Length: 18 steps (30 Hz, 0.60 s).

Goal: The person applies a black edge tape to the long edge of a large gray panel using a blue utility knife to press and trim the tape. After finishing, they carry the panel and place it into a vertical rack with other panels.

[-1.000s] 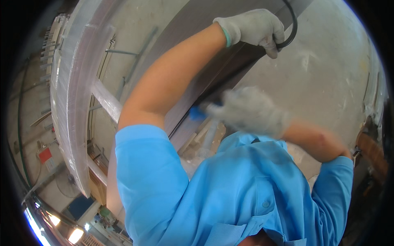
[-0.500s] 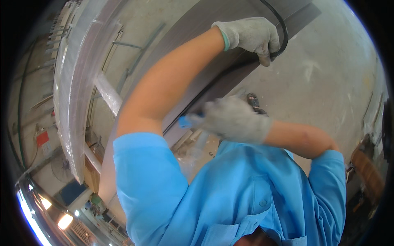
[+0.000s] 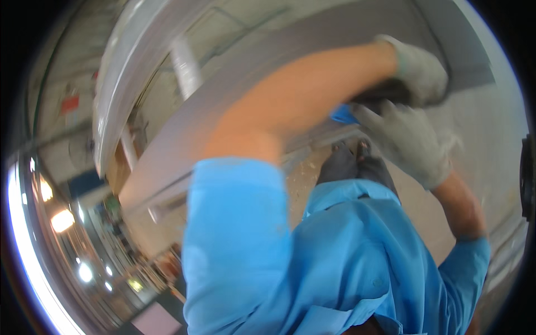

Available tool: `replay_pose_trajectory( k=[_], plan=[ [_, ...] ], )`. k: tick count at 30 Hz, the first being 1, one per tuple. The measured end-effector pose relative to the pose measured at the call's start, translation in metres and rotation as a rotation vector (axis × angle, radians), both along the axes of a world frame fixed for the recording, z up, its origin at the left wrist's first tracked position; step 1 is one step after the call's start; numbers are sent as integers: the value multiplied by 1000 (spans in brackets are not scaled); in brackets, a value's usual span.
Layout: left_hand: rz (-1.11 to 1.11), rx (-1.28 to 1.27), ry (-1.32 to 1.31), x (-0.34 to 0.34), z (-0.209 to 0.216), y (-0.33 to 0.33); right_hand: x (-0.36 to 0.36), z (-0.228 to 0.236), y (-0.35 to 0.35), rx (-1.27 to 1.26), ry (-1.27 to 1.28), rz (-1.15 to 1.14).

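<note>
Long grey panel (image 3: 346, 33) as landmark. Gloved left hand (image 3: 420, 72) over it, curled on black cable (image 3: 433, 30), blurred. Gloved right hand (image 3: 405, 137) at panel's near edge, gripping blue piece (image 3: 344, 114). Shiny wrapped length (image 3: 120, 72) left of panel.

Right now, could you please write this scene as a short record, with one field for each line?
Left hand: gloved, over the panel, near a black strip; grip blurred
Right hand: gloved, below the left hand in the picture, a blue piece at its fingertips; grip unclear
Panel: long, grey
Shirt: light blue, short-sleeved
Picture left: glossy curved beam
Sharpness: blurred around both hands
</note>
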<state>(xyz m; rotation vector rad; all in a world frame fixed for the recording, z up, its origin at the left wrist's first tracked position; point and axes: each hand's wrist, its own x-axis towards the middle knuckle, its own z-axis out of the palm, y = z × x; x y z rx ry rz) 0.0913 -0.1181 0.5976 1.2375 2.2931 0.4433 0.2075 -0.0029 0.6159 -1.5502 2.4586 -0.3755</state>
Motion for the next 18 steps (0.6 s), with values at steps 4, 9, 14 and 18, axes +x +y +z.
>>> replay_pose_trajectory(
  k=[4,9,14,18],
  plan=[
    [82,-95,-78,-1,6,3,5,1,-11,-99,56,27],
    [61,-164,-108,0,18,9,14,-35,-13,-104,-31,195],
    [56,-98,-87,8,17,10,72,-72,-75,-104,-345,315],
    [13,-75,2,8,13,8,111,-79,-146,-126,-184,499]
  ],
)
